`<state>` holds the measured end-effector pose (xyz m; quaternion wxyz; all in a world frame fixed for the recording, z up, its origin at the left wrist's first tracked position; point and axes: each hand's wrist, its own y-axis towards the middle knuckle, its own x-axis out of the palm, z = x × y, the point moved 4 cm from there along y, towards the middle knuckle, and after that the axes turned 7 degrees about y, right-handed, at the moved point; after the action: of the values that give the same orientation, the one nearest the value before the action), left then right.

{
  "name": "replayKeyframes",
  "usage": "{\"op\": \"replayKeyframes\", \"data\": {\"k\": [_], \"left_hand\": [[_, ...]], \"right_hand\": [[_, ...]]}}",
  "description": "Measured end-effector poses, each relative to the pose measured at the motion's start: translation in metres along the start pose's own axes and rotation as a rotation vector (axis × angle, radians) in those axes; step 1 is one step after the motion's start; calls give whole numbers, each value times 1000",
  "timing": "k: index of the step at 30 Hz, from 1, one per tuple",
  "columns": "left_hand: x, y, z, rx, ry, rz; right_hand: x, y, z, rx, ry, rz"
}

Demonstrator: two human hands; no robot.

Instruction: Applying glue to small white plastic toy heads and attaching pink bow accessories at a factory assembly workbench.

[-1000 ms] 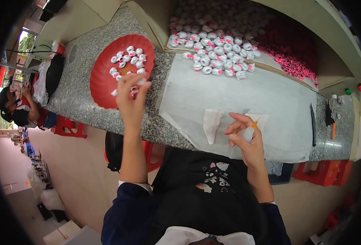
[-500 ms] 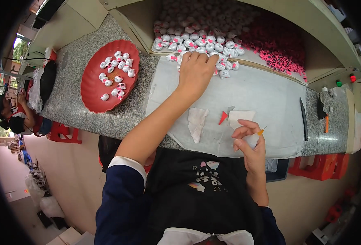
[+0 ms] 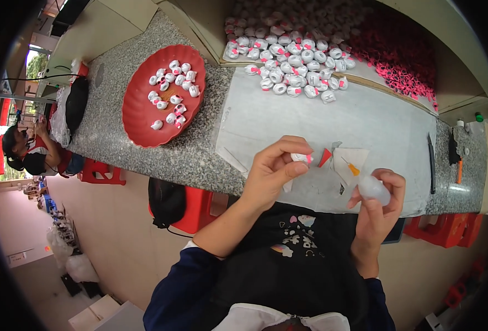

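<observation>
The left hand (image 3: 274, 168) is raised above the table edge, fingertips pinching a small white-and-pink piece (image 3: 302, 158). The right hand (image 3: 377, 205) grips a small clear squeeze bottle (image 3: 373, 187), its orange-hubbed needle pointing toward the piece. A red plate (image 3: 139, 118) of similar pieces sits left on the granite counter (image 3: 200, 154).

The left hand (image 3: 271, 171), which a second ago reached over the red plate (image 3: 139, 118) and half a second ago stretched to the heap of white-and-pink pieces (image 3: 288, 66) at the back of the surface, is now drawn back near the body. Its grip now pinches one small white-and-pink piece (image 3: 301, 158). The right hand (image 3: 379, 207) has lifted its clear squeeze bottle (image 3: 373, 187) slightly off the surface.
</observation>
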<state>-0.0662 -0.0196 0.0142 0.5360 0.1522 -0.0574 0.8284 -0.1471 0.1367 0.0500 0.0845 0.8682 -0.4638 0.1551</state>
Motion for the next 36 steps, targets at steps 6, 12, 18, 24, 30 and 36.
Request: {"op": "replayKeyframes", "data": {"k": [6,12,18,24,30,36], "left_hand": [[-2,-19,-9,80,-105,101],[4,-25,-2,10,-153,149],[7,-28,2,14,-153,143],[10,-27,2,24,-158,130],[11,-27,1,16,-143,119],[10,-27,-1,-4,-181,128]], "right_hand": [[4,-1,-4,-278,180,203],[15,-19,-13,-608,-311,-67],[24,-21,-14,-701,-314,-198],[23,-21,-16,-711,-307,-223],[24,-21,-16,-709,-320,-266],[24,-22,-16,-713,-331,-301]]}}
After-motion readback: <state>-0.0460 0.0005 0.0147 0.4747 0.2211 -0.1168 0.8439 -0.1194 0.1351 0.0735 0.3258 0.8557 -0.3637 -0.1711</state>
